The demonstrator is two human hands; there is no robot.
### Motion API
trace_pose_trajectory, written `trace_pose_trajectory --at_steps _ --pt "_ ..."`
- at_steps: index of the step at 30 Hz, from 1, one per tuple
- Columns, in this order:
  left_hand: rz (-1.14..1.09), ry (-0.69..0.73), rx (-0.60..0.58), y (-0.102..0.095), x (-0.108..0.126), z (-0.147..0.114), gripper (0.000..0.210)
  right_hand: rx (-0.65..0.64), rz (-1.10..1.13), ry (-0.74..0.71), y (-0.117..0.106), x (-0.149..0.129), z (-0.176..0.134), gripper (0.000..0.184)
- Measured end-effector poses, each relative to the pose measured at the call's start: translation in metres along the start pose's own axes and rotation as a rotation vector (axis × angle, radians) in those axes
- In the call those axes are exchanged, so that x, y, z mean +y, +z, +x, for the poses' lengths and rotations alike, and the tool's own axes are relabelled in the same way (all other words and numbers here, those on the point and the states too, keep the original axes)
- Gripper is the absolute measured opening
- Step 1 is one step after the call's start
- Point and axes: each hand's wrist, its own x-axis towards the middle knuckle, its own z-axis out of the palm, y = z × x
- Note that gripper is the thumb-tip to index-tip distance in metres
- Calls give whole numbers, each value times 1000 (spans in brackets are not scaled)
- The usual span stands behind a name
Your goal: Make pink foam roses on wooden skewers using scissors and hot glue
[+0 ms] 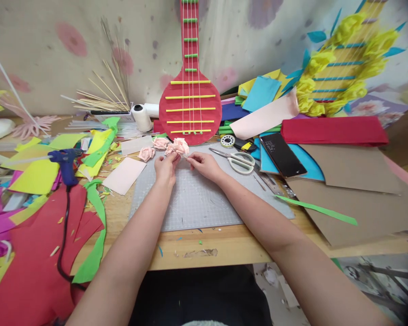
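Observation:
Over the top of the grey cutting mat, my left hand has its fingers closed on a pale pink paper rose. My right hand pinches at the rose's lower right edge, thumb and fingertips together; the exact bit between them is too small to make out. Two more pink paper roses, one at the left and another behind it, lie beside my left hand. White-handled scissors rest to the right of my right hand. Behind the roses a red lute-shaped paper craft stands upright.
On the left are a blue glue gun, red paper and many yellow and green scraps. A pink paper sheet lies beside the mat. To the right are a phone, cardboard and a red roll.

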Motion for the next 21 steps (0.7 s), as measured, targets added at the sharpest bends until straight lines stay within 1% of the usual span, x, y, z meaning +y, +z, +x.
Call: trace_pose_trajectory --at_steps 3,8,12,16,21 --pt "-3 -4 -11 0 0 0 37 -28 -32 35 -3 -3 0 32" --pt "-4 -39 -35 2 3 -2 25 -98 58 121 -5 -7 0 36" --pt "5 -62 -36 3 5 -2 21 -140 116 158 -4 -8 1 38" --pt "-3 -50 -24 2 4 -1 22 -99 54 112 -1 -5 1 34" --pt "-20 -1 -26 1 3 0 26 32 -76 46 -1 0 1 26"
